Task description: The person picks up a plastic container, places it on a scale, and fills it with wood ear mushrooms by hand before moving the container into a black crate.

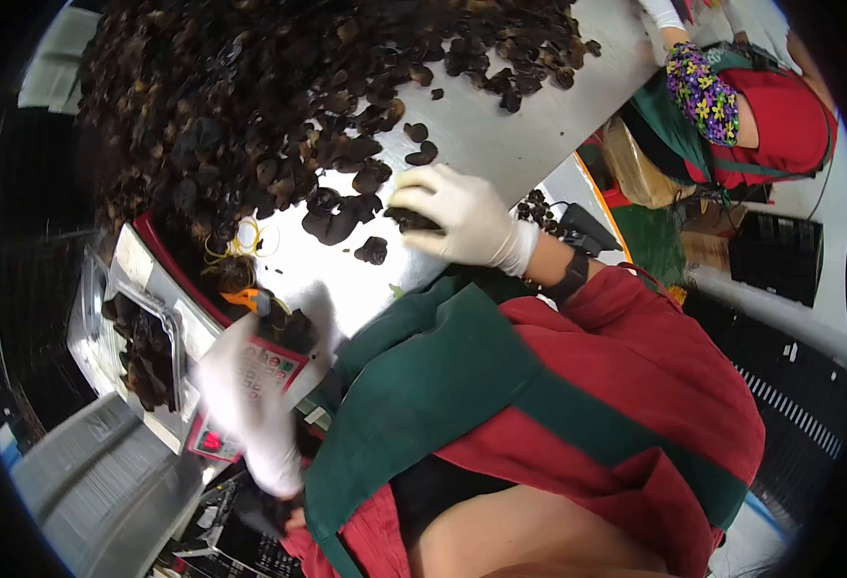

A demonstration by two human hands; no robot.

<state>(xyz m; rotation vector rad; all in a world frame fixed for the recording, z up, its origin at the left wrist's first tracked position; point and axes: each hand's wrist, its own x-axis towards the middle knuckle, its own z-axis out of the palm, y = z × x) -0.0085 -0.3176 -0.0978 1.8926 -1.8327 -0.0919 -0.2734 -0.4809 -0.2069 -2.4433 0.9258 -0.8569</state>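
My right hand (462,217), in a white glove, has its fingers curled round a dark, leathery fungus-like piece (410,221) over the metal table (462,125). A loose dark piece (371,250) lies beside it. At the lower left, my left hand (248,380), also gloved, is smeared by motion above a scale (213,441) with a red-edged panel. An orange-handled tool (243,299) shows just beyond its fingertips; whether they touch it is unclear. Dark pieces (144,352) fill a clear tray (178,361) on the scale.
A large heap of dark pieces (240,96) covers the table's upper left. Yellow bands (240,241) lie near its edge. A co-worker (770,116) in red and green is at the upper right. Grey bins (105,482) stand lower left, and a black crate (778,255) stands right.
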